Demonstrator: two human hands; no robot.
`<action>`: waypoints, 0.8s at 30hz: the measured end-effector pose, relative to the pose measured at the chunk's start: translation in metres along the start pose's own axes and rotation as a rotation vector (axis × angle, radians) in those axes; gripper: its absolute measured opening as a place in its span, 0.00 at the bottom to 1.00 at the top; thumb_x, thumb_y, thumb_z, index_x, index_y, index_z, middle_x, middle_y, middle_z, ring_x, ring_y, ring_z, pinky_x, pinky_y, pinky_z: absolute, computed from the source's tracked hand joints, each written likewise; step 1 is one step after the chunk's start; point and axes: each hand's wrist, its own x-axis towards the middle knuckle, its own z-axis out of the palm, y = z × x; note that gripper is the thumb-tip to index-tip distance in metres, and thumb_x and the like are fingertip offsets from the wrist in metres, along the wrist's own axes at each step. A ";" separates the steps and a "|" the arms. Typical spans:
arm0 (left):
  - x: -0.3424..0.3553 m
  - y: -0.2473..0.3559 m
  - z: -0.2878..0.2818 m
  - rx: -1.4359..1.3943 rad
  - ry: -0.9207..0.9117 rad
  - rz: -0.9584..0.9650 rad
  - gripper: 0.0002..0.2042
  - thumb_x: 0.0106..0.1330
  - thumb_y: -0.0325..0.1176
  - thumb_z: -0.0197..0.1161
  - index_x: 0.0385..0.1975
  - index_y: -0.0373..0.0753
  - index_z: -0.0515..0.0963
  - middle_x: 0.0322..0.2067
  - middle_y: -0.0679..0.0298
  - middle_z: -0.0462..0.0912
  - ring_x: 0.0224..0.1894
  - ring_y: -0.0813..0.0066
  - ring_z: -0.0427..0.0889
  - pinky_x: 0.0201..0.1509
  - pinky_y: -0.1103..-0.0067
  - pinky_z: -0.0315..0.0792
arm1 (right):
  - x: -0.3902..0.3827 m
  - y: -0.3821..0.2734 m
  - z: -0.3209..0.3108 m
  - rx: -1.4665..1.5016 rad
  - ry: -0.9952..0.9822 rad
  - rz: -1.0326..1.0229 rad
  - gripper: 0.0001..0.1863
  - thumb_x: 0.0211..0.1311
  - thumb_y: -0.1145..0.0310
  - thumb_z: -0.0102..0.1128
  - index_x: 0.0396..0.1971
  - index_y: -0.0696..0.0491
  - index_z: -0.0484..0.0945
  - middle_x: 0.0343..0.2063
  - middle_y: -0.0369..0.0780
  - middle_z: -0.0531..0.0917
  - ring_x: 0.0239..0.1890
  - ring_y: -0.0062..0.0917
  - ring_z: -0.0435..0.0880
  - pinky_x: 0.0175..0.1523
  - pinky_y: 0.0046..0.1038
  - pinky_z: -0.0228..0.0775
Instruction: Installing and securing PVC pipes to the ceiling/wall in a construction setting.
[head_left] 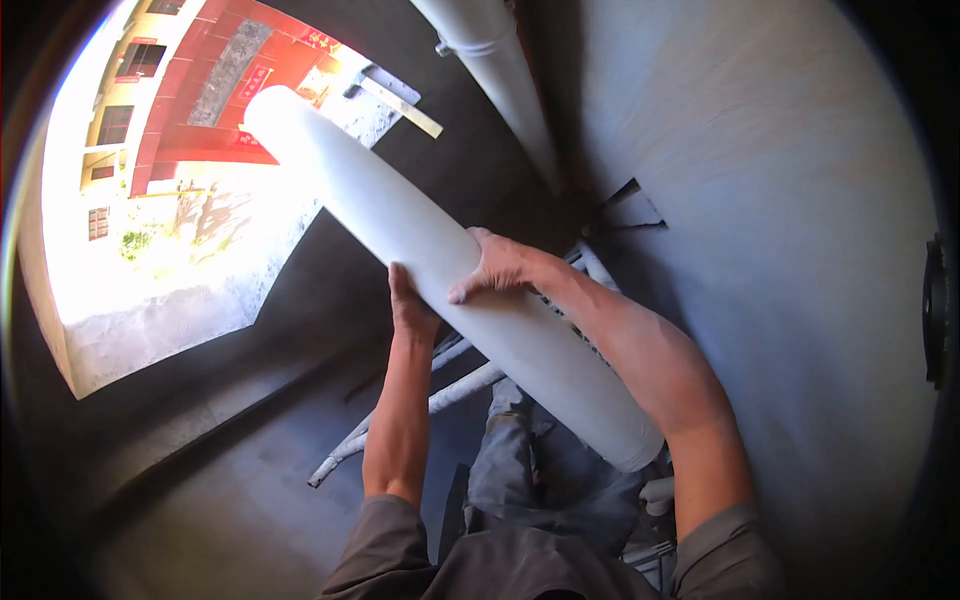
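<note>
A wide white plastic pipe [400,215] slants across the middle, from the bright window opening at upper left down to beside my right upper arm. Around its middle, my left hand [411,305] grips the near-left side, thumb up along the wall of the pipe and the fingers hidden behind it. My right hand [492,266] is wrapped over the top of the same pipe a little to the right, with its thumb across the front. The pipe's lower end tilts down over my legs.
On the sill of the opening lies a hammer [400,105] with a pale handle. Another white pipe [480,45] runs along the wall corner at the top. A small hole [632,207] breaks the grey right wall. Whitish metal bars [440,395] stand below my hands.
</note>
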 end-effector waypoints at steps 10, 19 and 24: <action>-0.174 0.010 0.098 0.140 -0.162 0.194 0.38 0.58 0.52 0.65 0.63 0.38 0.59 0.56 0.58 0.71 0.58 0.55 0.71 0.61 0.61 0.69 | -0.244 -0.086 0.004 -0.093 -0.062 -0.329 0.53 0.28 0.66 0.79 0.61 0.55 0.59 0.47 0.44 0.76 0.53 0.29 0.75 0.58 0.29 0.67; -0.290 0.077 0.259 0.580 -0.427 0.844 0.48 0.39 0.73 0.67 0.46 0.30 0.73 0.42 0.58 0.78 0.43 0.64 0.78 0.46 0.70 0.74 | -0.452 -0.174 0.042 -0.238 0.314 -0.477 0.66 0.17 0.68 0.83 0.66 0.53 0.53 0.58 0.45 0.69 0.60 0.35 0.70 0.62 0.37 0.65; -0.350 0.137 0.337 0.352 -0.672 0.882 0.48 0.31 0.64 0.77 0.47 0.29 0.72 0.40 0.58 0.80 0.42 0.65 0.79 0.46 0.71 0.75 | -0.532 -0.246 0.089 -0.274 0.546 -0.839 0.67 0.17 0.68 0.83 0.66 0.54 0.51 0.58 0.44 0.69 0.59 0.33 0.70 0.61 0.37 0.65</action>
